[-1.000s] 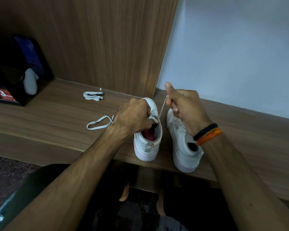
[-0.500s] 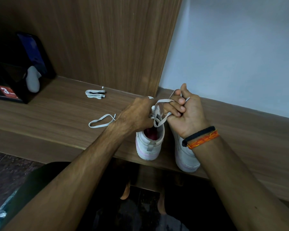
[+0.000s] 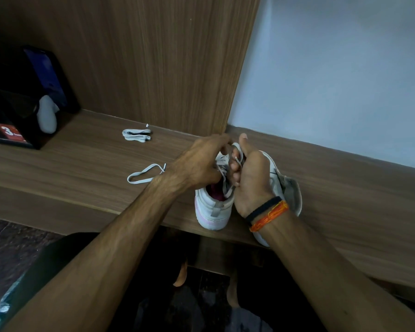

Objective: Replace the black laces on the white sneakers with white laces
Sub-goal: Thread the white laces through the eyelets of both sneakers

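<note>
Meeting above the left sneaker, both hands' grips pinch its white lace.

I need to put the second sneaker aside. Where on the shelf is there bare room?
Bare wood lies between the black box and the bundled lace, and on the shelf right of the tipped sneaker. It is crowded where both hands work the lace over the upright sneaker; a loose lace loop lies just left.
</note>
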